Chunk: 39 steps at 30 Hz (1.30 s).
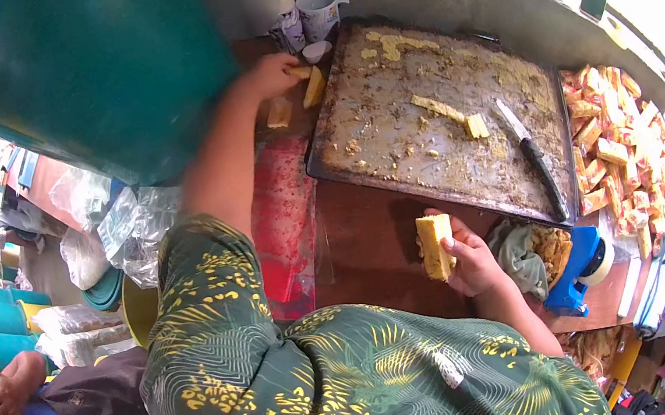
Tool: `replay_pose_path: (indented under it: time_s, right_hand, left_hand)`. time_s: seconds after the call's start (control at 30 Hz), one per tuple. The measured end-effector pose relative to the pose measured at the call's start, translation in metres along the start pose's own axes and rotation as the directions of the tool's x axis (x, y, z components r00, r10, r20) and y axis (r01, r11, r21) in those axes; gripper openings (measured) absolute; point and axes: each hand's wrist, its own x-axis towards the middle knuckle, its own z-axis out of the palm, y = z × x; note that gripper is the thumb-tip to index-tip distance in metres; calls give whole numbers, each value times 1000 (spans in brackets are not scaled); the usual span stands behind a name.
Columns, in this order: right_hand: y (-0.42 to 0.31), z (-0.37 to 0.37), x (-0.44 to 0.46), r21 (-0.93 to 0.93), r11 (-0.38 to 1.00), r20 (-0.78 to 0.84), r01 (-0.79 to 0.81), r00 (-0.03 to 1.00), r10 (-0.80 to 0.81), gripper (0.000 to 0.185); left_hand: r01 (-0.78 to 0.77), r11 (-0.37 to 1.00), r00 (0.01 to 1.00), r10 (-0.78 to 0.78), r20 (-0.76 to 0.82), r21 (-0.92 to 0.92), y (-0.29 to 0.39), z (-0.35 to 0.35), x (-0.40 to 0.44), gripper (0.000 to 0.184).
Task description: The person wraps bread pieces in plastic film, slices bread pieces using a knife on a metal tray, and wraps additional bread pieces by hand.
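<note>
My left hand (274, 75) reaches to the table's far left side, its fingers closed on the end of a small yellow cake slice (298, 73). Beside that hand lie another cake slice (314, 86) and a paler piece (278, 112). Nearer to me, my right hand (471, 259) grips a thick yellow cake bar (437, 247) upright, thumb against its side. A large, dark baking tray (443, 179) holds crumbs, a leftover cake strip (438, 108) with a small chunk at its end, and a black-handled knife (536, 158).
Many wrapped bars (611, 149) are heaped right of the tray. A blue tape dispenser (572, 276) stands at the front right. A mug (319, 14) and a small bottle (287, 20) stand at the back. A big green container (97, 80) looms left; another person's hand (15, 397) shows lower left.
</note>
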Motion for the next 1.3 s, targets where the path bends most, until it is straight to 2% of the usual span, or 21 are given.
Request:
replay_pose_path:
  time_s: [0.03, 0.07, 0.17, 0.27, 0.37, 0.47, 0.57, 0.67, 0.77, 0.87, 0.97, 1.07, 1.17, 1.27, 1.3]
  right_hand:
    - [0, 1, -1, 7, 1000, 0, -7, 1000, 7, 62]
    - [0, 1, -1, 7, 1000, -4, -11, 1000, 11, 62]
    - [-1, 3, 0, 10, 1000, -6, -20, 1000, 20, 62]
    - [0, 1, 0, 11, 1000, -15, -14, 1000, 14, 62]
    - [-2, 5, -2, -19, 1000, -36, -7, 999, 7, 63]
    - [1, -1, -2, -24, 1000, -35, -9, 999, 8, 63]
    - [1, -1, -1, -5, 1000, -31, -13, 999, 13, 63]
    - [3, -5, 0, 1, 1000, -30, -17, 999, 17, 64]
    - [1, -1, -1, -20, 1000, -50, -24, 999, 22, 65]
    - [2, -3, 1, -23, 1000, -24, -19, 1000, 19, 65]
    - [4, -3, -1, -27, 1000, -17, -9, 1000, 8, 65]
    - [3, -1, -1, 6, 1000, 14, -15, 1000, 15, 61]
    - [4, 1, 0, -69, 997, 33, 26, 999, -24, 62]
    - [4, 0, 0, -64, 998, 27, 14, 1000, -12, 62]
    - [5, 0, 0, -70, 997, 20, 20, 1000, -18, 62]
  left_hand:
    - [65, 982, 998, -67, -5, -178, 8, -6, -9, 44]
    - [208, 969, 978, -204, 39, -130, 15, -19, -18, 33]
    - [139, 984, 990, -138, 20, -114, -11, -22, -17, 32]
    - [189, 972, 981, -194, 23, 136, 8, -24, -20, 38]
    - [126, 915, 992, -127, -23, 384, -2, -12, -7, 36]
    - [299, 851, 953, -289, -89, 433, -43, 16, 32, 36]
    - [257, 881, 943, -139, -302, 397, -7, 12, 1, 38]
    - [27, 994, 976, -3, -216, 109, 39, 5, -26, 44]
    - [-131, 969, 988, 145, -55, 208, 51, 12, -32, 52]
    - [-168, 936, 985, 168, 28, 309, 30, 31, -11, 50]
    - [-139, 929, 985, 164, -44, 343, 31, 34, -7, 53]
    - [-27, 983, 996, 41, -75, 184, 54, 27, -21, 53]
    - [14, 996, 995, -22, -95, -85, 42, 12, -25, 54]
    - [-92, 996, 971, 94, -221, 23, 7, -6, -19, 55]
    - [-43, 999, 982, 44, -184, 8, 9, -8, -25, 55]
